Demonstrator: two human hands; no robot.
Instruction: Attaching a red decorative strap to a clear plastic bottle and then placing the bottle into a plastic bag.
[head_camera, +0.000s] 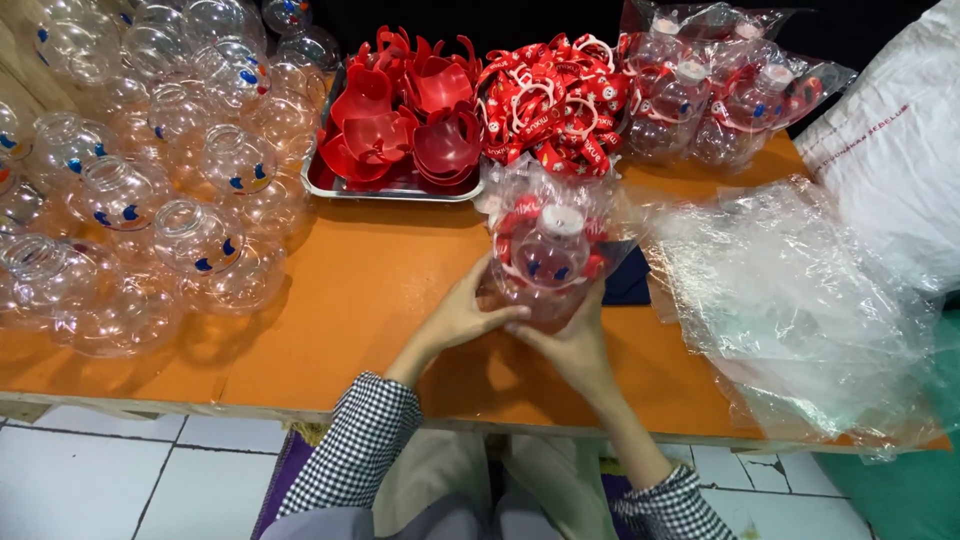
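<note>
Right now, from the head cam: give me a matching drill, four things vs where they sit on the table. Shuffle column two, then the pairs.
Things:
1. clear round jars
2. metal tray of red parts
3. bagged jar
4. loose plastic bags

Places:
A. right side of the orange table
B. between left hand and right hand
C. piled at far left
D. back centre

Pairs: 1-C, 2-D, 3-B, 4-A

Jars (150, 190) left of tray (395, 188) (bags (800, 300) right) on table (340, 300).
</note>
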